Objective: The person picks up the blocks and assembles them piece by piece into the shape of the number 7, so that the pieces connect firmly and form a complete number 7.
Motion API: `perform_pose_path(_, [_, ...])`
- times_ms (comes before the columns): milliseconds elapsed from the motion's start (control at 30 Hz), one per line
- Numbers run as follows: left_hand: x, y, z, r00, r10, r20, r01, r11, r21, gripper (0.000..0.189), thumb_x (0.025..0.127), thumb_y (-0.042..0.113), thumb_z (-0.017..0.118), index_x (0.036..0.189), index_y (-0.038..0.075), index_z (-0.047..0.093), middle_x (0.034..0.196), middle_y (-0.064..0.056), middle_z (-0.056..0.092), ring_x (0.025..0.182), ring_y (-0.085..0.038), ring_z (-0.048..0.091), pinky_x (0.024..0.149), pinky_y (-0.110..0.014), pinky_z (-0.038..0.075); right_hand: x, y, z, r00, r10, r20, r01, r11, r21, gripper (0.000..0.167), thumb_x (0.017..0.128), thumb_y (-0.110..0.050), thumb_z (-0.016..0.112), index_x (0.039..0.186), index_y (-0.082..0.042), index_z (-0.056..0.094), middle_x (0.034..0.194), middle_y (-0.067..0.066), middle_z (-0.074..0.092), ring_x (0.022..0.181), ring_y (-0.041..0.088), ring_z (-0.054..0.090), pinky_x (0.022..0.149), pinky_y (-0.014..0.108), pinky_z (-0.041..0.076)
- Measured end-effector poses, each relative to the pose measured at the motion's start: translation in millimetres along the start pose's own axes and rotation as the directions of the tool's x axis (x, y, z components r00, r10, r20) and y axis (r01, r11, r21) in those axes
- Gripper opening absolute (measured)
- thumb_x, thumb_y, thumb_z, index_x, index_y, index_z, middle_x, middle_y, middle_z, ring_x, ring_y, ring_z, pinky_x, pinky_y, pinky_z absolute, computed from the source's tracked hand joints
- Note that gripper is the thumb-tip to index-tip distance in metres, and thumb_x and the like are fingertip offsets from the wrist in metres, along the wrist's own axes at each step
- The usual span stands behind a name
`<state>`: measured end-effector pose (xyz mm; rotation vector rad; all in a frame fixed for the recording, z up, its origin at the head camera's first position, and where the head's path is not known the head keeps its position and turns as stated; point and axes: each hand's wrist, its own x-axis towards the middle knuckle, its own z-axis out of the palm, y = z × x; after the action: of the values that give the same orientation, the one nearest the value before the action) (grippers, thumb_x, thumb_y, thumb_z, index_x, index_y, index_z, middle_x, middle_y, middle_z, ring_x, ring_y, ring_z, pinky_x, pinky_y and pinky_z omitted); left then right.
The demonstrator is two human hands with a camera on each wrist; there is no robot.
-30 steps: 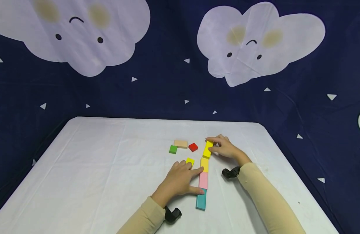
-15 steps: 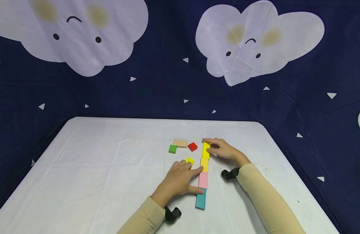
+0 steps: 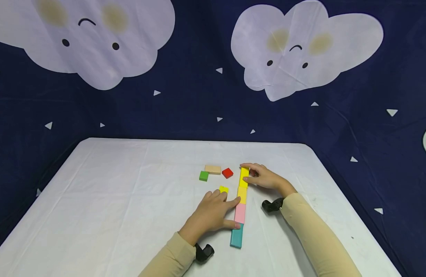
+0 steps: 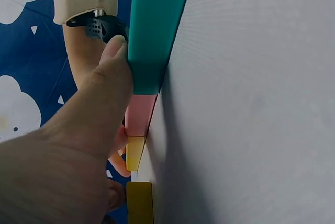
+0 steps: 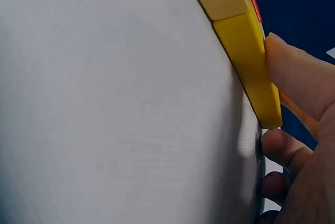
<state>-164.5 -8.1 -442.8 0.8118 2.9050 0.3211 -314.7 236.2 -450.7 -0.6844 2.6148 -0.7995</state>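
Teal block (image 3: 236,237): nearest of four blocks laid end to end on the white bench (image 3: 95,215), in a roughly straight row running away from the person.
Left hand (image 3: 211,211): back upward, thumb and index finger extended and spread, tips resting on the row without grasping; thumb by the teal-pink join, index on the third block; other fingers bent.
Pink block (image 3: 239,213): second in the row.
Light yellow block (image 3: 242,194): third, touching the pink.
Small yellow block (image 3: 223,189): left of the row, partly hidden by the left hand.
Bright yellow block (image 3: 243,177): far end of the row.
Right hand (image 3: 267,179): forearm slanting in from the right, thumb and index finger pinching the bright yellow block.
Green block (image 3: 203,176): just beside the beige block (image 3: 212,169).
Red block (image 3: 227,173): between beige and bright yellow.
Backdrop (image 3: 199,104): dark blue, with clouds.
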Motion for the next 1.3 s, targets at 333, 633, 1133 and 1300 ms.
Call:
perform_pose_path(333, [-0.5,0.8,-1.5,1.0,-0.003,-0.01,0.004,1.0,0.014,0.083,0.077,0.076,0.061,0.149,0.039,0.042,0.126,-0.002,0.058,0.107,-0.017,0.047,0.095,-0.034,0.036,3.0,0.3,-0.4,0.998,-0.067,0.012,0.066,0.997,0.026,0.057,0.096,-0.031,0.065,0.147,-0.016,0.047,0.085,0.001,0.047,0.083,0.017,0.044,0.077,0.033,0.037])
perform_pose_path(633, [0.4,0.9,-0.7,1.0,-0.004,-0.006,0.004,1.0,0.013,0.084,0.077,0.076,0.061,0.149,0.04,0.041,0.124,-0.002,0.058,0.105,-0.017,0.046,0.093,-0.033,0.036,2.8,0.1,-0.8,0.996,-0.082,0.019,0.081,0.996,0.045,0.056,0.095,-0.029,0.066,0.146,-0.014,0.049,0.078,0.0,0.044,0.078,0.016,0.044,0.075,0.031,0.037])
perform_pose_path(1133, [-0.3,0.3,1.2,1.0,0.0,-0.003,0.0,1.0,-0.006,0.084,0.076,0.076,0.062,0.149,0.04,0.041,0.129,-0.004,0.058,0.106,-0.017,0.046,0.092,-0.034,0.037,16.5,-19.5,6.1,0.991,-0.021,-0.134,0.006,0.994,-0.11,0.051,0.089,-0.05,0.068,0.136,-0.031,0.059,0.093,0.0,0.056,0.095,0.021,0.044,0.08,0.035,0.036])
perform_pose_path(1300, [-0.5,-0.6,2.2,1.0,0.013,-0.023,-0.012,1.0,0.008,0.084,0.076,0.077,0.062,0.149,0.039,0.042,0.125,-0.002,0.058,0.103,-0.016,0.045,0.088,-0.032,0.036,23.9,-33.9,8.6,0.993,-0.043,-0.112,0.026,0.989,-0.147,0.051,0.086,-0.05,0.072,0.132,-0.031,0.062,0.105,-0.002,0.061,0.1,0.019,0.046,0.087,0.036,0.038])
